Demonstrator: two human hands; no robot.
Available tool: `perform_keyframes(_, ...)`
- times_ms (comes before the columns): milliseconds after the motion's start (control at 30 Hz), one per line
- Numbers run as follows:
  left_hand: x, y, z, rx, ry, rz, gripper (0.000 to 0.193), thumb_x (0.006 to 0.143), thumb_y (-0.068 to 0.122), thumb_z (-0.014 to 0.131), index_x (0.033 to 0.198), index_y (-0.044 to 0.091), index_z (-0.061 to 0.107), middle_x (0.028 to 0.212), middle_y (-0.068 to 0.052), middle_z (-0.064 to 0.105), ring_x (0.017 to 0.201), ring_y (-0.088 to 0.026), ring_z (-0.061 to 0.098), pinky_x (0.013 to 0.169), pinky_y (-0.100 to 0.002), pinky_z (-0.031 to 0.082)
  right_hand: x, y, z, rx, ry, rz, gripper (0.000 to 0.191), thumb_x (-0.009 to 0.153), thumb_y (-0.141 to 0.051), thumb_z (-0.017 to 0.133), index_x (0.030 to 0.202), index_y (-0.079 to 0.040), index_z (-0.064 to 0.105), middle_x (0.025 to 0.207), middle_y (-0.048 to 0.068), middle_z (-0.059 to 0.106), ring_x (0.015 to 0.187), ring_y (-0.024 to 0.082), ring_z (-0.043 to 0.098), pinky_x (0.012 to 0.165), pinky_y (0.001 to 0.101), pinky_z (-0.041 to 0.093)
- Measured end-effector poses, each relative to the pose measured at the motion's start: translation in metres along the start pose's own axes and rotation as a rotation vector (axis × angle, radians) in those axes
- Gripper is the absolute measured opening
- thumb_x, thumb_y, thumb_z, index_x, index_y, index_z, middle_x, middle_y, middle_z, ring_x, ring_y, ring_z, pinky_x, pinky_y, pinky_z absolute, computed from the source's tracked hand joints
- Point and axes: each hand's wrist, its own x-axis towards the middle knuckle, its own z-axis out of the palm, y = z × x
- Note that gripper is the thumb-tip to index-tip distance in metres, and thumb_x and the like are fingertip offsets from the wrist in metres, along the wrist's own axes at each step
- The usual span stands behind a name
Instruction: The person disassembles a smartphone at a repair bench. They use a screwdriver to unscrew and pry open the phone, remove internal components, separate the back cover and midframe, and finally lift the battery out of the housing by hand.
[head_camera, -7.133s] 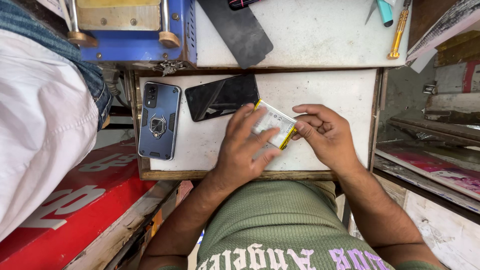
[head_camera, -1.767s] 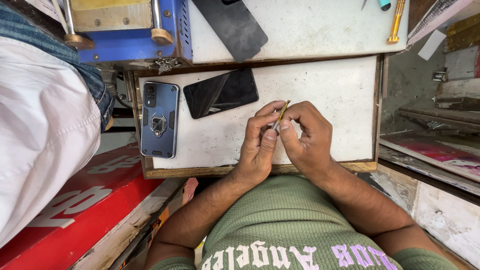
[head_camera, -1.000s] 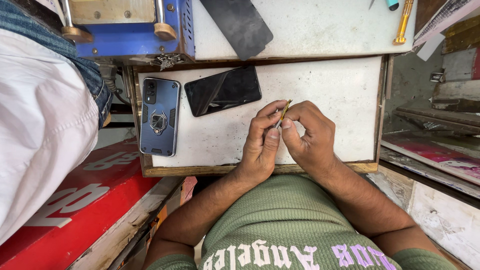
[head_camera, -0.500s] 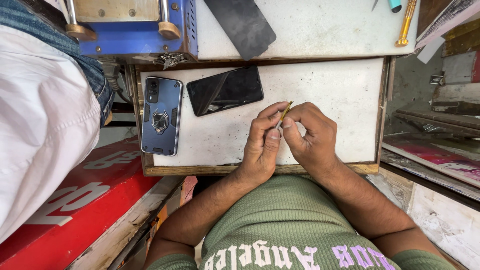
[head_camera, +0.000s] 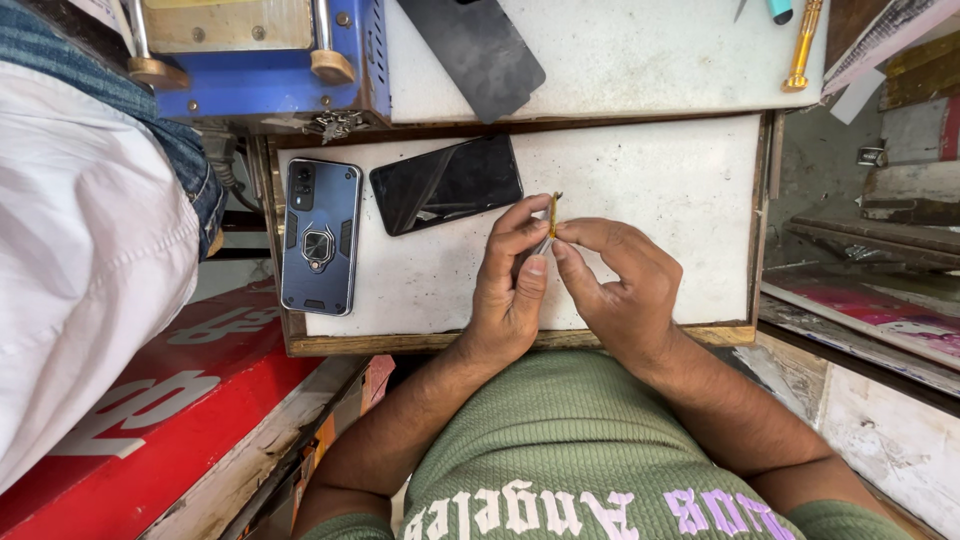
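My left hand and my right hand meet over a white work board, pinching between their fingertips a thin flat part with a yellow edge, seen edge-on. A black phone screen lies face up just left of my hands. Further left lies a phone in a dark blue rugged case with a ring holder, back side up.
A blue machine with wooden knobs stands at the back left, a dark flat panel beside it. A gold screwdriver lies at the back right. Another person in a white shirt stands at the left.
Seven seconds ago the flat yellow-edged part was held face up on the board; now both hands hold it on edge at the fingertips. Over the last second little has moved.
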Motion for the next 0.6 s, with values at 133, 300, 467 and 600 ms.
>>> perform_keyframes(133,0.003,0.002,-0.003,0.183,0.003,0.039,0.027,0.118,0.022,0.044,0.144,0.014,0.044,0.161,-0.019,0.037,0.151,-0.029,0.044,0.127,-0.044,0.045,0.007,-0.003,-0.009,-0.036,-0.044,-0.015,0.012,0.094,-0.003,0.079,0.105,-0.002,0.075,0.101,0.012,0.078,0.094,0.021,0.078,0.08,0.0301,0.064)
perform_keyframes(300,0.005,0.007,-0.008,0.416,-0.021,0.1,0.028,0.116,0.018,0.05,0.143,0.015,0.046,0.159,-0.019,0.04,0.147,-0.031,0.045,0.125,-0.047,0.041,0.018,0.004,-0.021,-0.131,-0.137,-0.168,0.009,0.089,-0.005,0.082,0.095,-0.004,0.075,0.094,0.009,0.078,0.09,0.021,0.078,0.074,0.0311,0.063)
perform_keyframes(467,0.008,0.008,-0.008,0.462,-0.03,0.087,0.029,0.112,0.014,0.056,0.141,0.016,0.049,0.158,-0.018,0.041,0.143,-0.03,0.047,0.123,-0.047,0.043,0.023,0.008,-0.018,-0.144,-0.084,-0.204,0.011,0.084,-0.003,0.081,0.088,-0.006,0.071,0.085,0.007,0.074,0.08,0.02,0.074,0.067,0.0313,0.059)
perform_keyframes(600,0.005,0.008,-0.005,0.397,-0.025,0.033,0.026,0.113,0.013,0.054,0.138,0.011,0.05,0.157,-0.018,0.042,0.147,-0.032,0.045,0.125,-0.046,0.043,0.022,0.011,-0.011,-0.105,-0.047,-0.201,0.011,0.08,-0.001,0.078,0.086,-0.005,0.07,0.081,0.007,0.072,0.077,0.019,0.072,0.064,0.0311,0.057)
